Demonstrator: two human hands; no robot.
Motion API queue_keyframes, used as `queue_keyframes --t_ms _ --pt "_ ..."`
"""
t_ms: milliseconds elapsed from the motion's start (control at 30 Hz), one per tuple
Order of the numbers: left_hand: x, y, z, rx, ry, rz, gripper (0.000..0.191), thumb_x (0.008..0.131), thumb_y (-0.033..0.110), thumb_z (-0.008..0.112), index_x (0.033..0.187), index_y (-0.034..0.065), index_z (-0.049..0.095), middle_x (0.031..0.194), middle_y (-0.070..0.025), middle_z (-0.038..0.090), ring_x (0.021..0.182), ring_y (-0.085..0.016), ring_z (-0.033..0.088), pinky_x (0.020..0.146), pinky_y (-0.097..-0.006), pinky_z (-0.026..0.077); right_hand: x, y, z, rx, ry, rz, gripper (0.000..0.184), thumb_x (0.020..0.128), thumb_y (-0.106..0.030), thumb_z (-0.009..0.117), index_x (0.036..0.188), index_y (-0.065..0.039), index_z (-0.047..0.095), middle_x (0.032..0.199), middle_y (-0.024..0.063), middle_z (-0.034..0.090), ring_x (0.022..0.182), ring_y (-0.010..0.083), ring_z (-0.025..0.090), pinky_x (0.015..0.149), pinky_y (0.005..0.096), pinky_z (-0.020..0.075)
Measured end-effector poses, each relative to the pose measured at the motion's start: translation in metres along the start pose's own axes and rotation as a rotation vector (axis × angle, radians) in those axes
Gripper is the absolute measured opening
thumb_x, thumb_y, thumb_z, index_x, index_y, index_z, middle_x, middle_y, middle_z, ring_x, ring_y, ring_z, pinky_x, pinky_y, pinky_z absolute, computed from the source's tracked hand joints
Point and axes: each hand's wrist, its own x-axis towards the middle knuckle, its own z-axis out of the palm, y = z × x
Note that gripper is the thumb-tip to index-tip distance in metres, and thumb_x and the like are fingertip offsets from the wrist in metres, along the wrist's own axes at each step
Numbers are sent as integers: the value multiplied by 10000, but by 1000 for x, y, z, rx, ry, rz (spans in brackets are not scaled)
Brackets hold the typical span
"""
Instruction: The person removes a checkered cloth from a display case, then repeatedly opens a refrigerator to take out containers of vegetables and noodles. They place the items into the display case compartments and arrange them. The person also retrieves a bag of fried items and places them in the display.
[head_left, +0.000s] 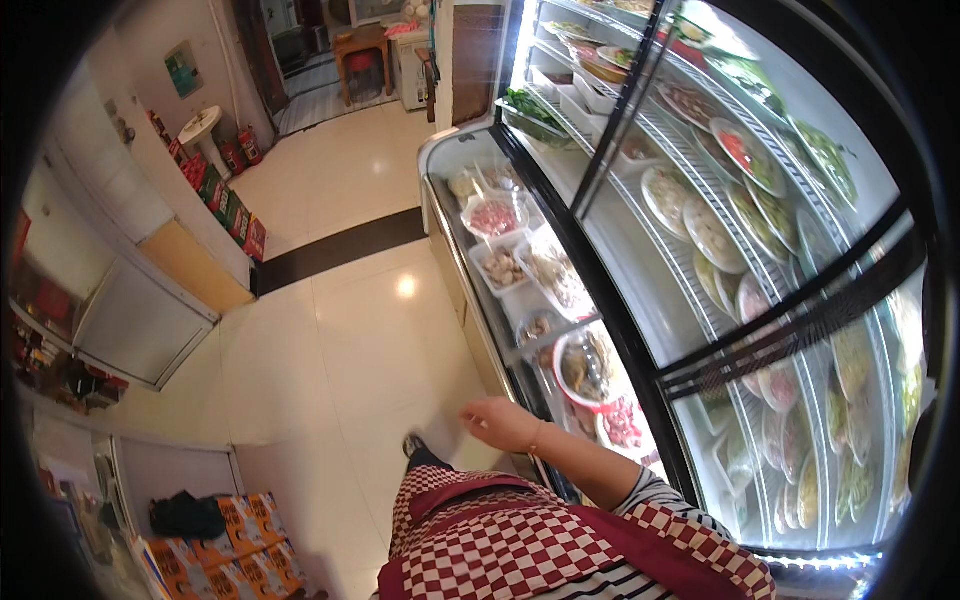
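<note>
My right hand (499, 421) hangs in front of my checked apron (517, 544), its fingers loosely bent, with nothing seen in it. Beside it runs the lower glass-topped section of a lit display refrigerator (517, 330). Under that glass are a round bowl of food (586, 367), a bowl of red meat pieces (622, 427) and a white tray of brownish pieces (499, 266). Farther along is another bowl of chopped red meat (495, 216). Plates of food (671, 201), several looking wrapped, line the upper wire shelves. My left hand is out of view.
Pale floor tiles (375, 345) run up to a dark strip (341, 251). Orange printed cartons (240, 551) with a dark cloth (187, 514) stand at lower left. Farther off are stacked cases (229, 210), fire extinguishers (249, 146), a pedestal washbasin (201, 126) and a wooden stool (367, 46).
</note>
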Motion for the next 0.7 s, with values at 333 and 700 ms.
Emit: queue_keyframes --t_ms 333,700 --pt "88 288 -186 -553 -26 69 230 928 217 615 984 -4 635 871 -176 670 829 -310 670 761 -397 566 306 60 -41 93 10 169 262 899 -182 611 1100 -30 683 938 167 716 856 323 698 788 405 553" --pt "116 827 -504 -949 35 762 217 921 214 609 1047 38 607 905 -100 674 825 -222 670 711 -342 550 497 242 -257 931 882 576 380 895 -69 620 1254 20 532 1108 148 645 841 255 716 671 329 588"
